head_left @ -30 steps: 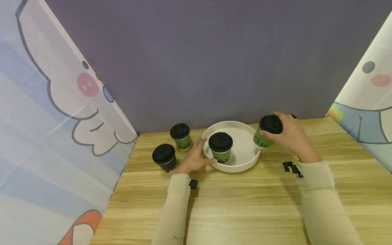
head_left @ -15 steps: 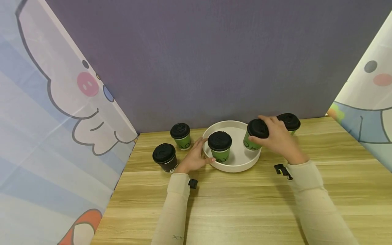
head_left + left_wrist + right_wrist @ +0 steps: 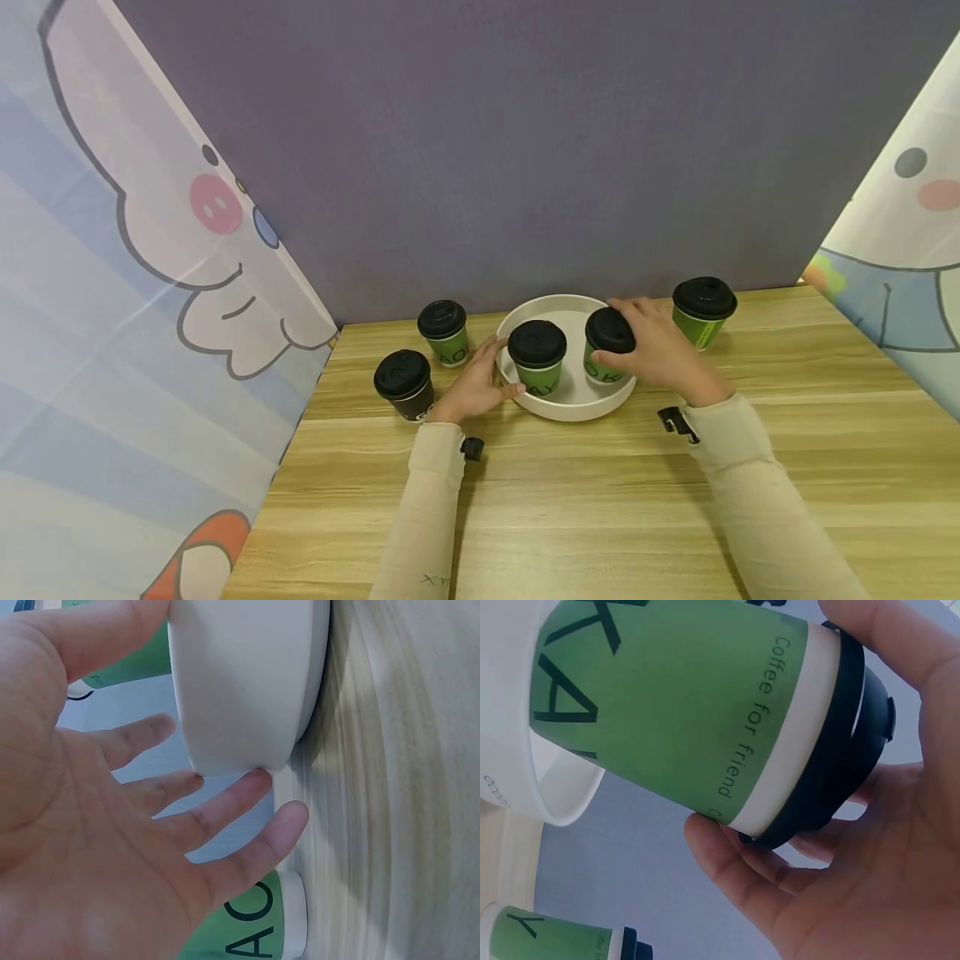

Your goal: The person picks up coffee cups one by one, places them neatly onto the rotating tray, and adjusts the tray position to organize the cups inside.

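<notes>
A green paper coffee cup (image 3: 604, 367) with a black lid is in my right hand (image 3: 660, 354), inside the round white tray (image 3: 566, 412) on its right side. In the right wrist view, thumb and fingers grip that cup (image 3: 667, 705) around its lid and upper wall. My left hand (image 3: 477, 392) rests against the tray's left side, its fingers spread. In the left wrist view, fingertips touch the tray's outer wall (image 3: 244, 682), and the palm holds nothing. Another green cup (image 3: 540, 379) with a black lid stands in the tray's left part.
Left of the tray, a lidded green cup (image 3: 448, 346) and a lidded black cup (image 3: 411, 404) stand on the wooden table (image 3: 570, 508). A further green cup (image 3: 696, 327) stands at the back right. A grey panel (image 3: 525, 150) rises behind the table.
My right hand has carried the green cup leftward from beyond the tray's right rim to inside it. The cup at the back right has come into full view. My left hand stays in place.
</notes>
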A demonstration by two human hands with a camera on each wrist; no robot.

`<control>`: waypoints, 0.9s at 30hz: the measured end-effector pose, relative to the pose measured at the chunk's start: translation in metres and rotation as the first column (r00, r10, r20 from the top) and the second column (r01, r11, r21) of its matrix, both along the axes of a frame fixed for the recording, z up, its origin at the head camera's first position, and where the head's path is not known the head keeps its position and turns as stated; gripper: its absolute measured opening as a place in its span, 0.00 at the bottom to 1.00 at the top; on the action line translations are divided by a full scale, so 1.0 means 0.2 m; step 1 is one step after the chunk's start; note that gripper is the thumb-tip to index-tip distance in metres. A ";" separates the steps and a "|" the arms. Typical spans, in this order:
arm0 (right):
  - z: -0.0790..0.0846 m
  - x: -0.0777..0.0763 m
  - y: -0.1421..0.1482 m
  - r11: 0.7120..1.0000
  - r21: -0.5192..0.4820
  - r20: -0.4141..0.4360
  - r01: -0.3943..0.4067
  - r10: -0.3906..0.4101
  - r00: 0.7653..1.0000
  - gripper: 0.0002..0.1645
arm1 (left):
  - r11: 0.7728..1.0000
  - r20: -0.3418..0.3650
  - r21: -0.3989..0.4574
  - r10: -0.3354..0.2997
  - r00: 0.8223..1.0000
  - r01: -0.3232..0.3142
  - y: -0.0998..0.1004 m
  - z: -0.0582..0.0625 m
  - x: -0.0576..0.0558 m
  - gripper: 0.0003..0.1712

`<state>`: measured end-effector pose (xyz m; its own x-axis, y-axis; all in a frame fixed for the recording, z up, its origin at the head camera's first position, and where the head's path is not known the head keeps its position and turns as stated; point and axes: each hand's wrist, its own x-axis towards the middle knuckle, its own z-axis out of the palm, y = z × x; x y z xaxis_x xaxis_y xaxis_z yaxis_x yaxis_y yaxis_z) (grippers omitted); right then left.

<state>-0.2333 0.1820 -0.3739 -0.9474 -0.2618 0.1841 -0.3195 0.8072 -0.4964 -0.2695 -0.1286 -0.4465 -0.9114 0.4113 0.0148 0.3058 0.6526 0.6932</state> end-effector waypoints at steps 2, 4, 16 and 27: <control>-0.01 0.00 -0.01 1.000 0.009 0.007 -0.012 0.012 1.000 0.56 | 1.000 -0.002 -0.001 -0.001 1.000 0.001 0.00 0.00 0.00 0.48; -0.01 0.00 -0.03 0.999 0.020 0.011 -0.025 0.025 1.000 0.56 | 1.000 -0.006 -0.002 -0.003 1.000 0.003 0.00 0.00 0.00 0.47; -0.06 0.00 -0.07 0.994 0.098 0.002 -0.043 0.043 0.999 0.55 | 1.000 -0.010 0.001 -0.005 1.000 0.005 -0.01 0.00 -0.01 0.44; -0.08 -0.01 -0.11 0.993 0.063 0.023 -0.101 0.100 0.995 0.56 | 1.000 -0.041 -0.003 -0.012 0.999 0.012 -0.01 0.00 -0.01 0.41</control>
<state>-0.2354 0.1601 -0.3905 -0.9190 -0.3667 0.1452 -0.3913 0.8017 -0.4518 -0.2724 -0.1308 -0.4460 -0.9049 0.4225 0.0508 0.3418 0.6503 0.6785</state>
